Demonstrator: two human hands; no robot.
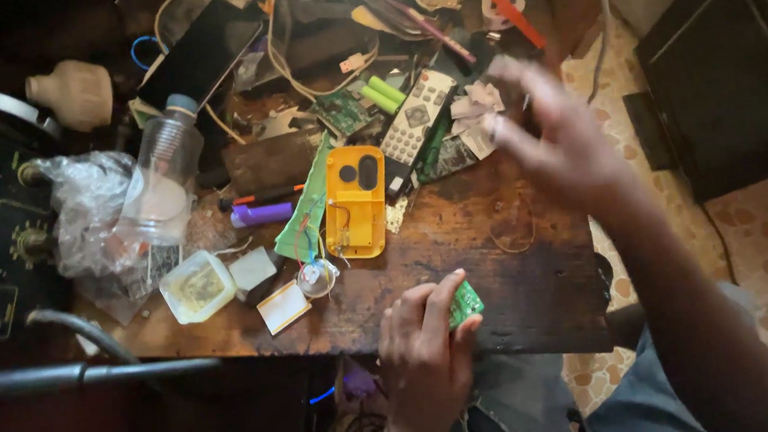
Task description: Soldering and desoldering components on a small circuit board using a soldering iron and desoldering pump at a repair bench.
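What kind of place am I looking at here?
Likely a small electronics repair bench: a worn wooden table strewn with circuit boards, an opened yellow casing and a remote control; the left hand holds a small green board.

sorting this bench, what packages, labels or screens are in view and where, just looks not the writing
Dark tablet screen: far left of the table, flat black rectangle, unlit.
Clear plastic bag: left edge, crumpled, see-through.
Small plastic tub: near left front, squarish, clear with yellowish contents.
White card: beside the tub, small rectangle, orange edge.
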